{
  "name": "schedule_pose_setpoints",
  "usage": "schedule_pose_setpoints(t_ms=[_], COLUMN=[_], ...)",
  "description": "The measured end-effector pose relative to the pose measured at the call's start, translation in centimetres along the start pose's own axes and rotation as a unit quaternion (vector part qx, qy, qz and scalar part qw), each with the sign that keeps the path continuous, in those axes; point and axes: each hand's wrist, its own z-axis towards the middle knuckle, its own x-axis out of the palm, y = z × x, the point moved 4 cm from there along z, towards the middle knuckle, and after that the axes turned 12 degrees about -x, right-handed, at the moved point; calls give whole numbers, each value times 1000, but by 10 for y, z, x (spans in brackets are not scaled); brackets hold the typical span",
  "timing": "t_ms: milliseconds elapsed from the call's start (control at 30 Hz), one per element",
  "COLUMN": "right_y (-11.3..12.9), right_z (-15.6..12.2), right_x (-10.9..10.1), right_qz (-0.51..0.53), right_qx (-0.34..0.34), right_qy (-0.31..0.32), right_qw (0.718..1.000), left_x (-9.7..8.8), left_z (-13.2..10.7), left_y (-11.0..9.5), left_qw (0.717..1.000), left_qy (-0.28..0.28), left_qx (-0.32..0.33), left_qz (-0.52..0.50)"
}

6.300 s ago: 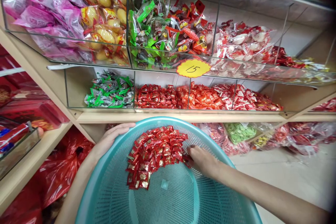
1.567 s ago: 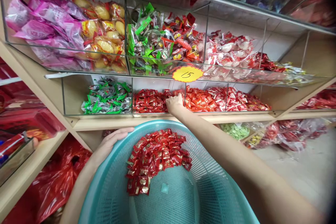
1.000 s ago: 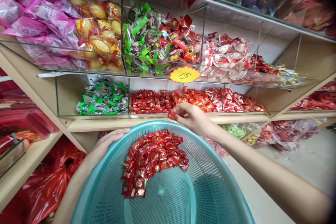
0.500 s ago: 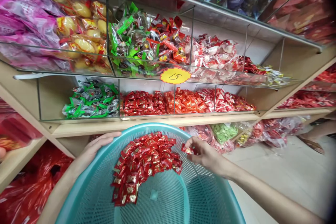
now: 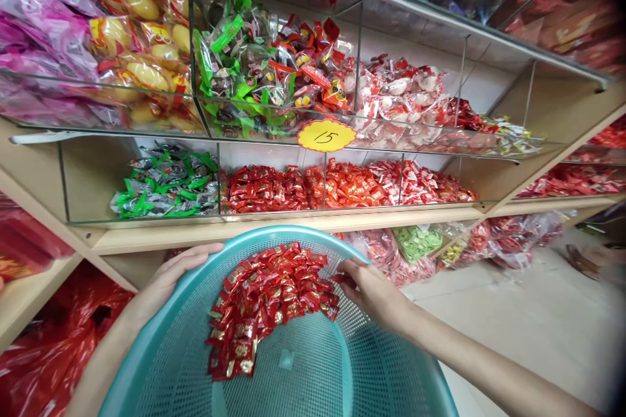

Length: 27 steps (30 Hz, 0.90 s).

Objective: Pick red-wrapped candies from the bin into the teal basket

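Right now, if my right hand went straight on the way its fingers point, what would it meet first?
Probably the red-wrapped candies heaped in the teal basket, at their right edge. Your right hand points leftward at them, though depth is hard to judge from this one view.

Left forearm (image 5: pixel 112 339) bare, rising from lower left edge; left hand (image 5: pixel 173 273) left of center, back up, fingers together, fairly straight, pointing right, thumb hidden. Right forearm (image 5: pixel 479 363) bare, slanting in from lower right corner; right hand (image 5: pixel 374 293) just right of center, back up, fingers bent, thumb and fingertips pinched, pointing left. Hands well apart.
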Motion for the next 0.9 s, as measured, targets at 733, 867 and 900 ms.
schedule_pose_setpoints(t_ms=[733, 867, 900], right_y=[0, 0, 0], right_z=[20, 20, 19], right_x=[30, 35, 35], right_qz=[-28, 3, -1], right_qx=[2, -25, -25], right_qy=[40, 21, 23], right_qw=[999, 999, 999], left_x=[-4, -4, -4], left_z=[13, 11, 10], left_y=[6, 5, 5], left_qw=[1000, 1000, 1000], left_qy=[9, 10, 12], left_qx=[0, 9, 10], left_qz=[13, 2, 1])
